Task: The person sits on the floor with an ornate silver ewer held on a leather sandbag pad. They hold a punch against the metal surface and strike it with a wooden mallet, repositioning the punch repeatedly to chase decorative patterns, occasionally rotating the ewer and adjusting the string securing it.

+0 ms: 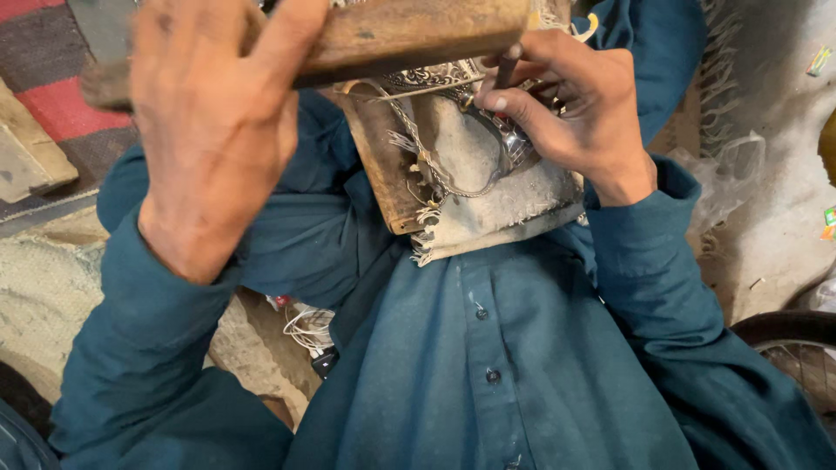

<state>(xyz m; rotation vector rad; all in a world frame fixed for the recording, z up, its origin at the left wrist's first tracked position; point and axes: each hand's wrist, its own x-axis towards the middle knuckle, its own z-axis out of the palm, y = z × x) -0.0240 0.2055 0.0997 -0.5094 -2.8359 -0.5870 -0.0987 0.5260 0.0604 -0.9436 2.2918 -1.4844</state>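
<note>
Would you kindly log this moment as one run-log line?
left hand: grips wooden block | right hand: holds dark punch on silver ornament

Two hands work on a silver ornament against a wooden block.
At ten o'clock the left hand (218,122) grips a wooden mallet (409,35); at one o'clock the right hand (570,109) pinches a thin punch (508,68) on the silver ornament (470,130) lying on the wooden block (387,174).

A person in a dark teal long-sleeved shirt (522,365) with small dark buttons (493,376) down the front placket; both sleeves reach the wrists.

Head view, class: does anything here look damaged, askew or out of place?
Yes. The pale cloth pad under the silver ornament has a frayed, ragged lower edge. Small scraps of litter lie on the ground at right. Both hands' tools look sound.
</note>
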